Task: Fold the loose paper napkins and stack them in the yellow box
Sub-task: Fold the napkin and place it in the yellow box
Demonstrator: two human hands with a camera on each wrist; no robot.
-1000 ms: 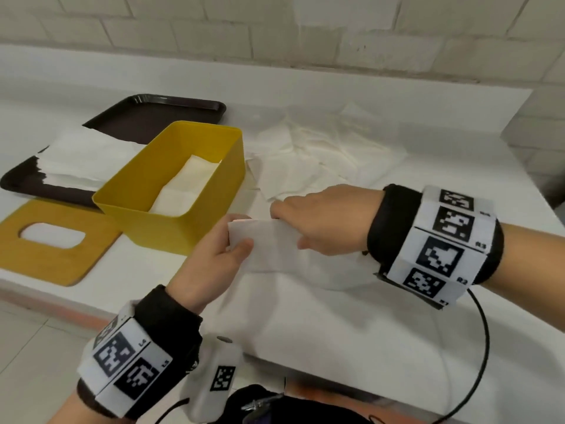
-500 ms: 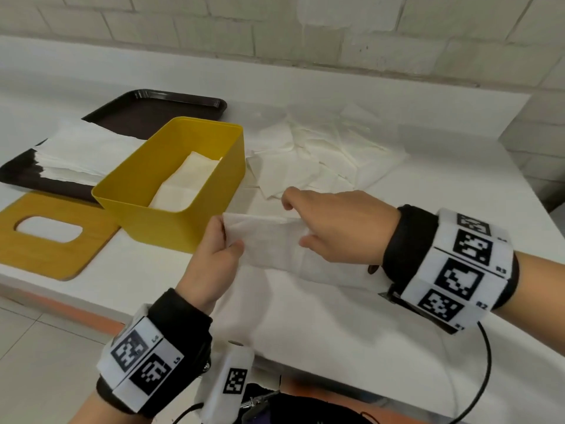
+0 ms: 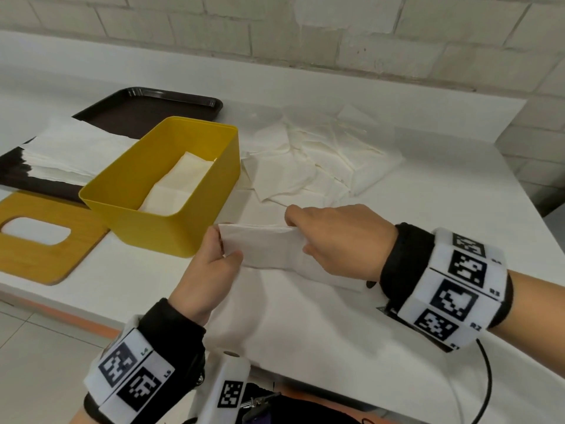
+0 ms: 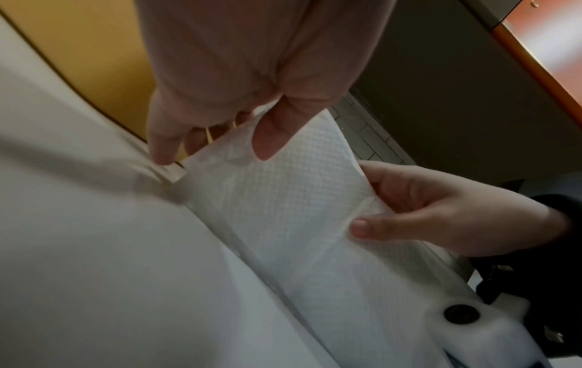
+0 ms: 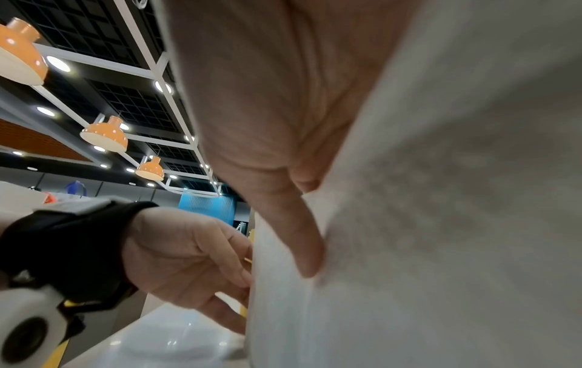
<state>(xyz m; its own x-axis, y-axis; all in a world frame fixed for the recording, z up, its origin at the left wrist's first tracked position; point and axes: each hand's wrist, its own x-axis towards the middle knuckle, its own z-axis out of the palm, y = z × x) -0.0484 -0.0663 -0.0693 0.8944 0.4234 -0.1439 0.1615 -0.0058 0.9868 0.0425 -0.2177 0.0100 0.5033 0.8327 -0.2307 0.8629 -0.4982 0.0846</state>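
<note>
Yellow box (image 3: 171, 206) stands open on the white worktop (image 3: 412, 228) and contains folded napkins (image 3: 180, 182) stacked along its floor. Behind it, a dark tray (image 3: 146, 108) carries a flat pile of white paper sheets (image 3: 70, 151); a wooden lid with an oval slot (image 3: 39, 240) lies just left of the box. Loose napkins (image 3: 315, 160) lie in a heap to the right of the box, near the wall.

Against the frame one second ago, both hands sit slightly lower and closer to the front edge, and the held napkin is drawn flatter between them.

Held napkin (image 3: 269, 249) is white, embossed and doubled into a long strip, lifted just in front of the box. Left hand (image 3: 208, 270) pinches its left end between thumb and fingers. Right hand (image 3: 339, 237) grips the right part, thumb (image 4: 274, 129) pressed on the top face, fingers curled behind.
</note>
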